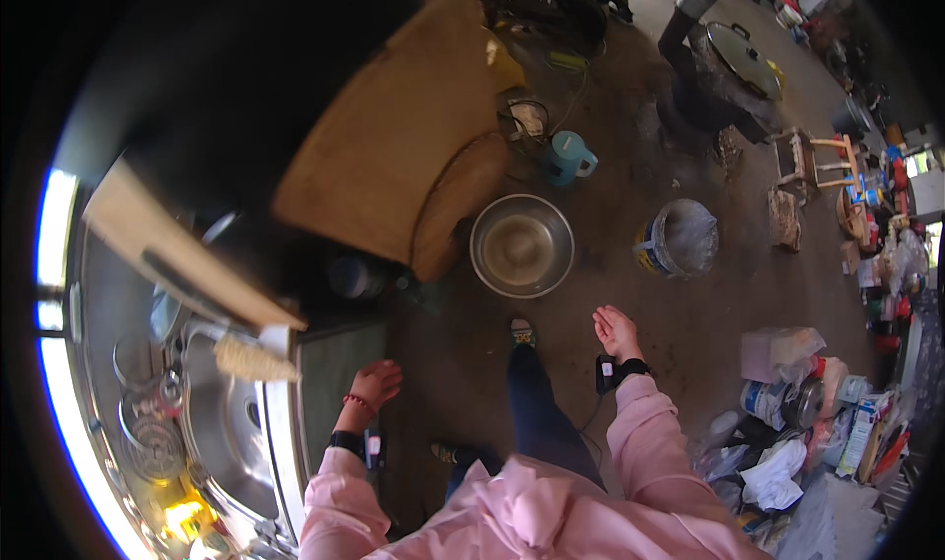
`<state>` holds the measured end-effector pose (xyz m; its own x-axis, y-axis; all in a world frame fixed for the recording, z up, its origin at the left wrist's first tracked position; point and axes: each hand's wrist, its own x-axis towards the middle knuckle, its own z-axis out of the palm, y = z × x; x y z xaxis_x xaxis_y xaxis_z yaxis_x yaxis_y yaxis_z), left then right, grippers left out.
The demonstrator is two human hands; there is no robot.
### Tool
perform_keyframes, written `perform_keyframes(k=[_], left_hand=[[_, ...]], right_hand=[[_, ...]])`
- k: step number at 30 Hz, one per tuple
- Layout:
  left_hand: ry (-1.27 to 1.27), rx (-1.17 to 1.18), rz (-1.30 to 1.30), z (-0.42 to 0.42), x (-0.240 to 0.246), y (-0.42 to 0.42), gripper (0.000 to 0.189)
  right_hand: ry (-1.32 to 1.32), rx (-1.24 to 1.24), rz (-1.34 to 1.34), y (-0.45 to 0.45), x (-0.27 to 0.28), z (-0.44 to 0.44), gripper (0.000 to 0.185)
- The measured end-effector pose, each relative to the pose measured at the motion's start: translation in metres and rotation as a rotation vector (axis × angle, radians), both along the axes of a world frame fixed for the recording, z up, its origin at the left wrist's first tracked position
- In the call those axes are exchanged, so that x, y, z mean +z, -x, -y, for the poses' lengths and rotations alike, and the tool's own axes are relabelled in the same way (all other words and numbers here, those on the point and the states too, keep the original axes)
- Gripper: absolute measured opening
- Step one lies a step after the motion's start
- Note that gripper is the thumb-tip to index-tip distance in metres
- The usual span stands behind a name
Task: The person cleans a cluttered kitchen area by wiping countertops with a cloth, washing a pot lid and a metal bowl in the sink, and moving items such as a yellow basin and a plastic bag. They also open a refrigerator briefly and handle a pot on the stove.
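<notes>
My left hand (374,384) hangs beside the sink counter with its fingers loosely bent and holds nothing. Ahead of my body, my right hand (615,330) is held out over the floor, palm partly up, also with nothing in it. A round steel basin (523,245) with some cloudy liquid stands on the floor beyond both hands. To its right is a bucket (683,238) lined with a clear plastic bag. A light-blue plastic jug (571,158) with a lid stands behind the basin.
A steel sink (229,420) is set in the counter at left. A brown wooden panel (399,124) fills the upper left. A stove with a pipe and a glass-lidded pan (744,59) stands upper right, near a wooden stool (797,163). Bags and boxes (782,353) lie at lower right.
</notes>
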<state>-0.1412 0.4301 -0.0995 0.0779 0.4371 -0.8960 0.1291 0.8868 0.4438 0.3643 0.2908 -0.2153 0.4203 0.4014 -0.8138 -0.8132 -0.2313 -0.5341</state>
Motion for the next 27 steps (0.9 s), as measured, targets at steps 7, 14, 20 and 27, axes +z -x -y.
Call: perform_keyframes(k=[7,14,20,27], left_hand=[[-0.066,-0.011,-0.073,-0.129,-0.165,-0.167,0.044],[-0.024,0.097,-0.075,-0.182,-0.255,-0.233,0.084],[-0.012,0.406,0.069,-0.194,-0.295,-0.239,0.073],[0.058,0.471,0.193,-0.165,-0.27,-0.237,0.018]], right_hand=[[0.323,0.196,0.125,-0.047,-0.08,-0.08,0.046],[0.314,0.278,0.152,-0.066,-0.142,-0.135,0.054],[0.283,0.438,0.166,-0.071,-0.17,-0.155,0.022],[0.267,0.46,0.19,-0.078,-0.132,-0.131,0.022]])
